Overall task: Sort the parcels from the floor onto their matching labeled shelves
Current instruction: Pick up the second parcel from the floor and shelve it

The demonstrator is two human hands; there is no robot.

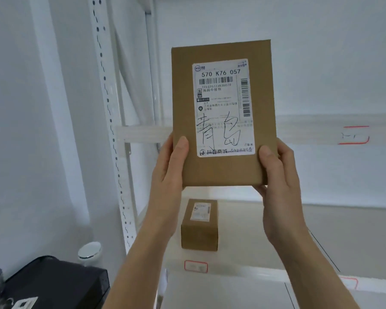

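Both hands are holding one flat parcel [224,114] upright in front of a white shelf unit. The left hand [168,172] is gripping the lower left edge, with its thumb lying on the front face. The right hand [276,175] is gripping the lower right corner, thumb also on the front; the other fingers of both hands are hiding behind the cardboard.

The parcel is showing a white label [224,108] to the camera. The print "570 K76 057" and the barcodes are reading clearly, and two big handwritten characters are crossing the lower half. The small printed lines are too blurred to read.

The parcel is covering the middle part of the upper shelf [143,132], so I cannot tell what is lying there behind it. On the front edge of this shelf, toward the right, a red-framed tag [353,135] is hanging, but its writing is washed out by the light.

Below, a small box [200,226] is sitting on the lower shelf [243,270], near its left end. Its label is too small to read. A second red tag [196,266] is sitting on the front edge just below the box, also unreadable, and a third tag [349,283] is partly hiding behind the right forearm.

At the bottom left corner of the view, a black case [54,284] is being cut off by the frame.
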